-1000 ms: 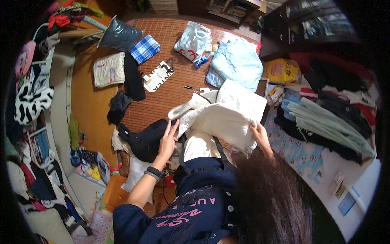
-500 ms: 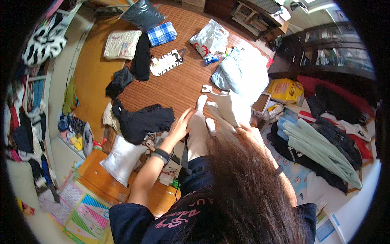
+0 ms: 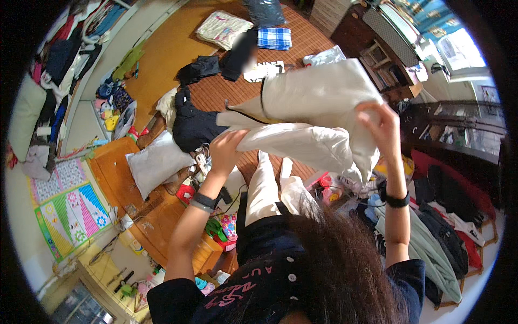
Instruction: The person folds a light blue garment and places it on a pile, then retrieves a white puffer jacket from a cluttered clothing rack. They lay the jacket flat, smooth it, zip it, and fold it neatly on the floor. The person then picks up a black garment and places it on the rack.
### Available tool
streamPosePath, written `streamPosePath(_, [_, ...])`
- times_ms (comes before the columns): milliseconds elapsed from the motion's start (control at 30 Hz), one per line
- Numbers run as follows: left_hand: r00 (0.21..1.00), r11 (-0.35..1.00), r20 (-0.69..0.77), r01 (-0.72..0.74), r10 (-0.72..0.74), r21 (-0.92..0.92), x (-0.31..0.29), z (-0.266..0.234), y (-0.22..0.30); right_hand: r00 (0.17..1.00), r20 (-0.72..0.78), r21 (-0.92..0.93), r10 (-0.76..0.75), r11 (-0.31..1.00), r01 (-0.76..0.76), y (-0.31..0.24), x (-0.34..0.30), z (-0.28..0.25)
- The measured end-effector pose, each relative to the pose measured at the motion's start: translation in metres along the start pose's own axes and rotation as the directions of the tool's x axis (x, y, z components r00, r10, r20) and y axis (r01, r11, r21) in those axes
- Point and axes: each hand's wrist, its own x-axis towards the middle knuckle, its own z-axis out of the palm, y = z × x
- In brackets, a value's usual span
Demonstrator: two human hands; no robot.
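One brown woven mat (image 3: 210,96), largest entry, is spreading from 10 o'clock to 12, bearings taken from the middle of my view.

One dark cabinet with glazed doors (image 3: 426,116), standing between 2 and 3 o'clock.

One orange-brown wooden desk (image 3: 162,232), sitting at 8 o'clock, partly behind my left forearm.

One cream cloth (image 3: 318,89), in two loose layers, hanging raised between 1 and 2 o'clock, above the mat. Its long axis is running roughly from 9 to 3, across my front. It is lying toward 2 o'clock from my left fingers and toward 9 from my right; the right hand is sitting nearer the broad upper layer, the left nearer the narrow end of the lower one.

One black garment (image 3: 197,127), lying crumpled at 10 o'clock, just beyond my left hand.

One pale green garment (image 3: 421,245), draping at 4 o'clock.

One white cushion (image 3: 159,159), resting at 9 o'clock.

One blue checked cloth (image 3: 274,39), lying flat at 12.

One right hand (image 3: 380,121), its fingers bending partway inward, holding the cream cloth at its 3 o'clock edge.

One left hand (image 3: 226,151), fingers nearly straight and touching the lower layer's end; its thumb is hiding, so I cannot tell whether it is gripping.
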Motion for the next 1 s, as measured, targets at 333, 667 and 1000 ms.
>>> streamPosePath(333, [0.802,0.953,0.59,0.103,0.089,-0.284,-0.129,0.095,-0.043,0.983,-0.014,-0.376,0.181,0.911,-0.173,0.222,0.138,0.137])
streamPosePath(667, [0.629,0.765,0.694,0.62,-0.351,-0.175,-0.214,0.256,-0.237,0.713,0.464,-0.256,0.526,0.85,-0.46,0.377,-0.053,0.454])
streamPosePath(1000, [0.572,0.627,0.54,0.772,-0.617,-0.101,-0.22,0.493,-0.518,0.819,0.191,0.01,0.541,0.834,-0.552,0.589,-0.008,0.67])
